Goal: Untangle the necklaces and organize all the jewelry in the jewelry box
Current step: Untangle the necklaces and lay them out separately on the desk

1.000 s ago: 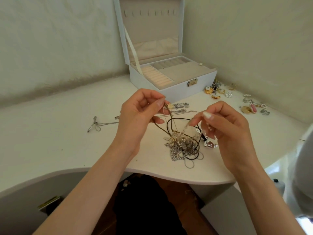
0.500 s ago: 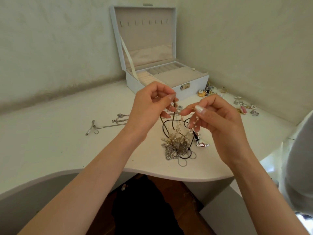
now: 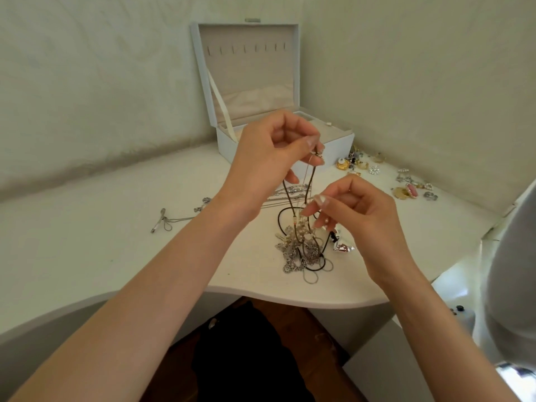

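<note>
A tangle of necklaces (image 3: 301, 248), silver chains, pearls and a dark cord, lies on the white desk (image 3: 116, 242). My left hand (image 3: 272, 152) pinches the top of the dark cord (image 3: 311, 181) and holds it raised above the heap. My right hand (image 3: 348, 210) pinches a fine pearl strand just above the tangle. A silver heart pendant (image 3: 343, 247) sits beside the heap. The white jewelry box (image 3: 255, 82) stands open behind my hands.
A separate silver necklace (image 3: 174, 219) lies to the left on the desk. Several rings, earrings and brooches (image 3: 406, 187) are scattered at the right near the wall. The desk's curved front edge runs just below the tangle.
My left hand rose with the dark cord, drawing it taut out of the heap. My right hand dropped lower toward the tangle. The view tilted so the box sits farther up.
</note>
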Motion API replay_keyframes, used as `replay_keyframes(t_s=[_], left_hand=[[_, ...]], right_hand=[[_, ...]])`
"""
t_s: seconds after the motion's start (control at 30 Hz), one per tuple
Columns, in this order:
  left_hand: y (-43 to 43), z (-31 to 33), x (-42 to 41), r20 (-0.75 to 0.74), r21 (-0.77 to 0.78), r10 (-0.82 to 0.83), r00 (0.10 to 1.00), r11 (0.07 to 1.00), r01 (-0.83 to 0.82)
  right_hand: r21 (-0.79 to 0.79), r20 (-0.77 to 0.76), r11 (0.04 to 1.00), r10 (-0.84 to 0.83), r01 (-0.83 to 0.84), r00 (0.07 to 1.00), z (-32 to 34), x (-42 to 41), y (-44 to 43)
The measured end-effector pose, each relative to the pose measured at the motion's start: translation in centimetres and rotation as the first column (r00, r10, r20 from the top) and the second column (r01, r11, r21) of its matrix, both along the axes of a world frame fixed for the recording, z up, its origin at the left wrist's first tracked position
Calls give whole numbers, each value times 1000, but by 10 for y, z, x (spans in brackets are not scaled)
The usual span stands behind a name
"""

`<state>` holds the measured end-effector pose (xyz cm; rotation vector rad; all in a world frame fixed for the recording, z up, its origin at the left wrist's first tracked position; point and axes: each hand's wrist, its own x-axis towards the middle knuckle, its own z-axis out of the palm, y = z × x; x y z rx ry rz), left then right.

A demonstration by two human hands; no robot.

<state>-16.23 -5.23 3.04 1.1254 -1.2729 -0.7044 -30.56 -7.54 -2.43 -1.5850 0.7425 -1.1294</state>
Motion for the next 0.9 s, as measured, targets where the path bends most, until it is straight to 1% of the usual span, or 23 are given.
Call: replay_keyframes(t_s=[0.07, 0.13, 0.2, 0.27, 0.33, 0.4, 0.47, 0.53, 0.63, 0.7, 0.8, 0.9], left_hand=[[0, 3, 1, 3, -7, 3, 1000, 1000, -3], [0, 5, 1, 14, -8, 1, 1000, 1000, -1], [1, 7, -1, 25, -2, -6, 1000, 1000, 6], [1, 10, -4, 37, 19, -26, 999, 999, 26], [2, 14, -11, 63, 63, -61, 996, 996, 57], [3, 17, -19, 97, 115, -110, 989, 988, 99], [4, 19, -26, 125, 162, -154, 980, 978, 133], [5, 20, -29, 151, 198, -174, 973, 970, 143], [8, 22, -25, 203, 189, -148, 968, 976, 110], [10, 23, -20, 212, 171, -127, 969, 981, 91], [11, 22, -19, 178, 163, -160, 971, 978, 131], [15, 19, -27, 163, 203, -243, 956, 957, 208]], right_hand=[[-18, 29, 1000, -12, 12, 1000, -1, -1, 1], [-5, 26, 1000, -3, 3, 1000, -2, -1, 1], [18, -31, 1000, 8, -7, 1000, -5, 1, 0], [3, -107, 1000, -21, 21, 994, -11, 5, -1], [-72, -186, 994, -98, 86, 978, -16, 9, -2], [-140, -218, 981, -160, 131, 963, -20, 13, -2], [-176, -200, 969, -207, 172, 958, -21, 16, -2], [-169, -168, 964, -234, 206, 958, -22, 17, -2], [-120, -98, 966, -243, 231, 965, -21, 14, 0], [-107, -74, 961, -263, 255, 962, -22, 12, 0], [-123, -79, 947, -309, 298, 948, -25, 14, -2], [-142, -119, 929, -358, 341, 926, -22, 20, -3]])
